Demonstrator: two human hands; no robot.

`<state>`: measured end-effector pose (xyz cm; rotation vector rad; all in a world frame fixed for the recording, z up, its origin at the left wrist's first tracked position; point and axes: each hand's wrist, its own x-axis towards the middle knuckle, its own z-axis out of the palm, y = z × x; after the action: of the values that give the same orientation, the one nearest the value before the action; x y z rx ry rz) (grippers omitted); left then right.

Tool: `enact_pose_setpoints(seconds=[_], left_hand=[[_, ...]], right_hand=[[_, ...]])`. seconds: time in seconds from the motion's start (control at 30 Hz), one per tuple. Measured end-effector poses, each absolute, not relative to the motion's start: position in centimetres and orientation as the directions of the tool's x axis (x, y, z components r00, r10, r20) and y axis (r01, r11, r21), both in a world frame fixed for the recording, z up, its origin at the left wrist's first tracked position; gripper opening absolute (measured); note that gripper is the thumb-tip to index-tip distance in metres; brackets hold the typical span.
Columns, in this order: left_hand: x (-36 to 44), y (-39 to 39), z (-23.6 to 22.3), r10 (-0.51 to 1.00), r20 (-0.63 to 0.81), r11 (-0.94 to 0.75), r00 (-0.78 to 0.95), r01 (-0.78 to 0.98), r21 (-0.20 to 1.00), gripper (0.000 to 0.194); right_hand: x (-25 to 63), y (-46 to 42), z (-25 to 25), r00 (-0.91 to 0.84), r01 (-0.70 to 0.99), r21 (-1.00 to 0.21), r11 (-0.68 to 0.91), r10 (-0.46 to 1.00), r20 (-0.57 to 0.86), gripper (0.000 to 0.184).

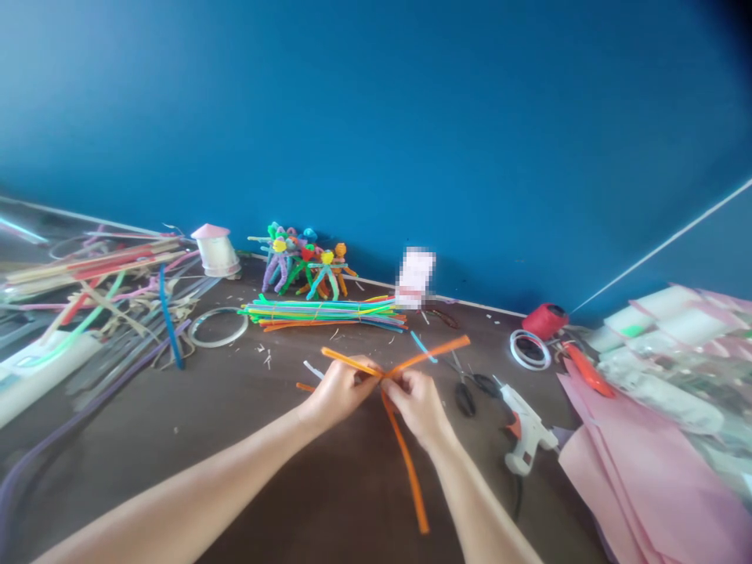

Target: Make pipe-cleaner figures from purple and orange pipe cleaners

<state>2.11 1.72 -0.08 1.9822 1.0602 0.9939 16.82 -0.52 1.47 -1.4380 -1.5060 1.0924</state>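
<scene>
My left hand [341,389] and my right hand [418,402] meet over the dark brown table [247,439], both pinched on orange pipe cleaners [405,458] where these cross. One orange end sticks out up-left, another up-right, and a long piece trails down toward me. A bundle of coloured pipe cleaners [326,312] lies just beyond my hands. Several small pipe-cleaner figures [305,266] stand behind it against the blue wall.
Black scissors [467,389] and a white glue gun [526,427] lie right of my hands, pink paper sheets [640,478] further right. Tape rolls [529,349] and a red spool [544,319] sit behind. Sticks and strips [106,298] pile at left, near a wire ring [218,327].
</scene>
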Motion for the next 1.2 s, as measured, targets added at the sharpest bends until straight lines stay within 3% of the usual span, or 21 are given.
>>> enact_pose_setpoints(seconds=[0.23,0.4,0.57,0.73,0.97,1.13,1.2], left_hand=[[1.8,1.7,0.2,0.861,0.311,-0.453,0.403,0.327,0.830,0.018],[2.0,1.3,0.8,0.848,0.381,-0.500,0.367,0.322,0.804,0.016],[2.1,1.3,0.5,0.859,0.359,-0.481,0.364,0.333,0.811,0.013],[2.2,1.1,0.6,0.884,0.342,-0.442,0.319,0.328,0.835,0.016],[2.2,1.5,0.1,0.967,0.057,-0.107,0.250,0.192,0.976,0.017],[2.0,1.8,0.4,0.936,-0.149,0.161,0.319,-0.011,0.987,0.019],[2.2,1.6,0.7,0.902,-0.195,0.237,0.386,-0.064,0.969,0.018]], right_hand=[[16.8,-0.9,0.8,-0.019,0.440,-0.895,0.073,0.997,0.072,0.011],[16.7,-0.9,0.3,-0.052,0.303,-0.953,0.026,0.999,0.011,0.011],[16.4,-1.1,-0.1,-0.052,0.147,-0.989,-0.032,0.998,-0.040,0.009],[15.9,-1.5,0.1,-0.045,0.182,-0.983,-0.013,0.999,-0.021,0.015],[16.0,-1.2,0.2,-0.080,0.095,-0.990,-0.104,0.991,-0.111,0.019],[16.8,-0.9,0.2,0.002,0.210,-0.965,0.155,0.987,0.159,0.018],[17.0,-0.8,0.2,0.010,0.209,-0.958,0.195,0.979,0.202,0.016]])
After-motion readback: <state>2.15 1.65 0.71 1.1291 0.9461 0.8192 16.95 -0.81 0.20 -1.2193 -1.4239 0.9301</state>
